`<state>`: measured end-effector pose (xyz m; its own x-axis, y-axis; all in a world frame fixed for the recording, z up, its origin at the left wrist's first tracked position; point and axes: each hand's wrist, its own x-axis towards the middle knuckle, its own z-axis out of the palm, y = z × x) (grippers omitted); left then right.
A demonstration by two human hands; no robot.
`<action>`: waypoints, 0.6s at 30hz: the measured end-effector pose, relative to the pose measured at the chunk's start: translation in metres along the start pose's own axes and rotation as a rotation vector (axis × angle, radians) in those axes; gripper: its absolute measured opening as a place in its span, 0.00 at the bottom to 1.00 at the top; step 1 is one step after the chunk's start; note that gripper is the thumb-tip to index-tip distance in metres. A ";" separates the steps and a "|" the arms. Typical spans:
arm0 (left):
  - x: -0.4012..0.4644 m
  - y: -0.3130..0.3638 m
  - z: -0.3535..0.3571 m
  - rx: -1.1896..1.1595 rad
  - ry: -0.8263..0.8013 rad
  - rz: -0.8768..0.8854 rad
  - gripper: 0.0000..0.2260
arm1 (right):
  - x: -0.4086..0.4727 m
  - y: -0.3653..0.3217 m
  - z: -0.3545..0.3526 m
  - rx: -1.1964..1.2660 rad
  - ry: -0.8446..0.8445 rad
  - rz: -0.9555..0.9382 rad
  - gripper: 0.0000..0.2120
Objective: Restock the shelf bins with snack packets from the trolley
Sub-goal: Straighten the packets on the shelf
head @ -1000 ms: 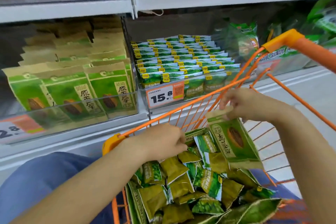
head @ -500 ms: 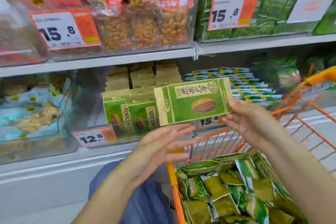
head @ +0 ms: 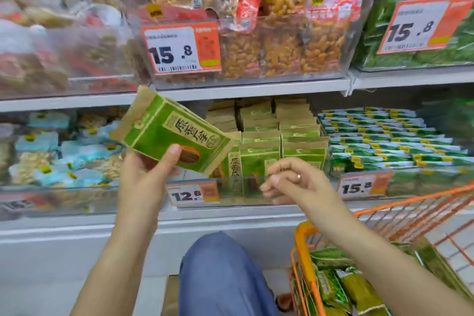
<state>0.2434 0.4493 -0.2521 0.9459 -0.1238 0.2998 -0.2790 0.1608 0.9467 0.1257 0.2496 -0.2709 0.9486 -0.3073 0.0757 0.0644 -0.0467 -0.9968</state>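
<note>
the left hand (head: 143,182) gripped 1 green packet (head: 171,136) near the half-filled bin (head: 256,187), the right hand (head: 295,182) hung loose and held nothing, and many packets waited in the trolley (head: 305,246).

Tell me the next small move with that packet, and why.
Probably carry the packet right and forward into the 12.8 bin. The left hand grips it up left of that bin, whose matching packets stand upright; the right hand holds nothing.

Above the clear bin's front wall (head: 230,188), a gap under the upper shelf edge (head: 256,88) stays open, partly blocked by upright green packets (head: 259,159) filling its right side.
</note>
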 end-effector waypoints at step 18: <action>0.080 -0.061 0.027 0.191 -0.251 -0.590 0.32 | 0.043 0.019 -0.019 -1.040 0.320 -0.633 0.12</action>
<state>0.3317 0.4032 -0.2824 0.8884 -0.3654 -0.2779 0.2268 -0.1771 0.9577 0.1621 0.2178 -0.2865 0.7139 -0.1670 0.6800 0.0674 -0.9503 -0.3041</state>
